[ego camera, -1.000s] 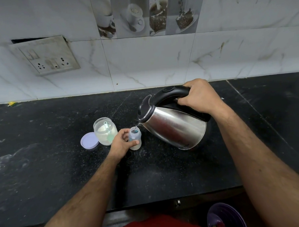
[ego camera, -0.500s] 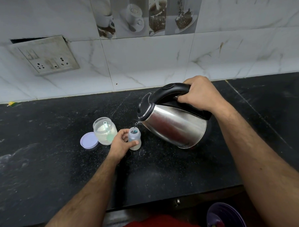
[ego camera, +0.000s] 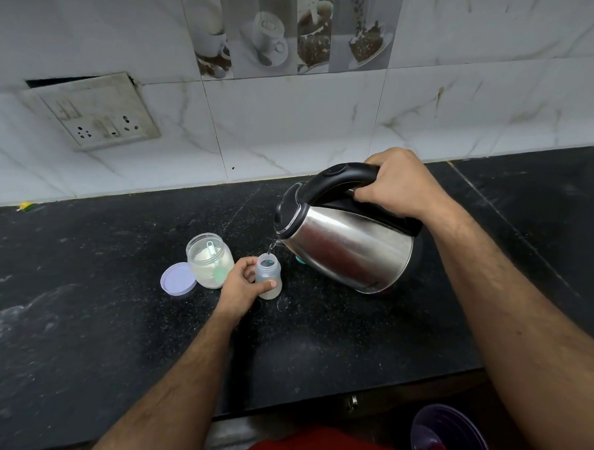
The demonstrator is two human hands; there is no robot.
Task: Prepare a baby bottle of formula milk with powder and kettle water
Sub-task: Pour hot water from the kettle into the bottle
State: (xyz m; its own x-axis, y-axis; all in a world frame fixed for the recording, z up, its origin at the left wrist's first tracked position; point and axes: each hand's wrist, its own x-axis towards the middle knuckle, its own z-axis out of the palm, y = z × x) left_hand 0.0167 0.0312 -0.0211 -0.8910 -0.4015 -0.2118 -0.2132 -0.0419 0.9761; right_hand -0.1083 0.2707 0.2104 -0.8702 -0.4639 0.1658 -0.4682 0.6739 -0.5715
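Note:
A small clear baby bottle (ego camera: 269,272) stands upright on the black counter (ego camera: 88,319), its mouth uncapped and pale liquid at its bottom. My left hand (ego camera: 241,288) grips it from the left side. My right hand (ego camera: 401,183) holds the black handle of a steel kettle (ego camera: 347,248), which is tilted left above the counter. A thin stream of water runs from its spout into the bottle. Left of the bottle stands an open jar of white powder (ego camera: 210,261) with a scoop inside.
The jar's lilac lid (ego camera: 178,278) lies flat beside the jar. A small teal item (ego camera: 300,259) peeks out behind the kettle's spout. A switch and socket plate (ego camera: 96,112) hangs on the tiled wall. A purple bowl (ego camera: 444,432) sits below the counter's front edge.
The kettle has risen slightly and stays tilted over the bottle with water still running. My left hand and the bottle have not moved.

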